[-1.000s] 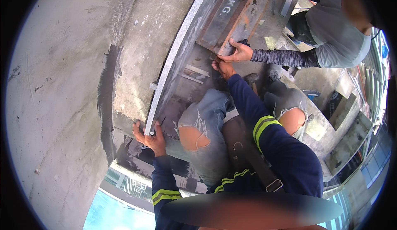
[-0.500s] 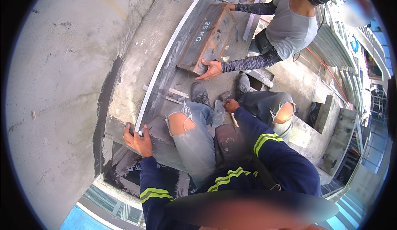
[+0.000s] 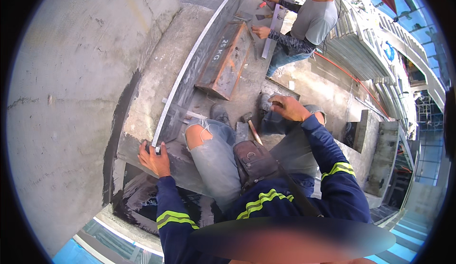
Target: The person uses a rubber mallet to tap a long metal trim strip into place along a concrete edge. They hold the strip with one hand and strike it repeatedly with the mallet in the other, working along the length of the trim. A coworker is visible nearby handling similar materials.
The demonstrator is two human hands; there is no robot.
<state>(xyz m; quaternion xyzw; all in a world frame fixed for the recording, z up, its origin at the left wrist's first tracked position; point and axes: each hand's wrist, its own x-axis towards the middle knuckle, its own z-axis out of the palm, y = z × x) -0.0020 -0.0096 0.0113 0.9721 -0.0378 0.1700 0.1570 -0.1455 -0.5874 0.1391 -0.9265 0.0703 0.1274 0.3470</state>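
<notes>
A long dark panel (image 3: 176, 117) with a pale top edge runs away from me along the concrete. My left hand (image 3: 155, 160) grips its near end, thumb on one side and fingers on the other. Above my right shoe, my right hand (image 3: 290, 108) is raised, its fingers loosely bent and apart, with nothing visible in it. A hammer (image 3: 254, 132) with a wooden handle lies on the floor between my feet, beside a flat grey piece (image 3: 241, 132). Short pale strips (image 3: 194, 115) sit against the panel's right side.
A rusty-edged metal weight block (image 3: 222, 61) rests beside the panel. Beyond it, a co-worker (image 3: 311, 22) bends over a long pale bar (image 3: 273, 22). A rough concrete wall (image 3: 85, 83) rises on my left. Concrete blocks (image 3: 368, 131) stand at right, near stacked metal sections (image 3: 363, 36).
My right hand has left the hammer and risen to the right; the hammer now lies down. The co-worker has let go of the metal block and moved farther away. My left hand stays put.
</notes>
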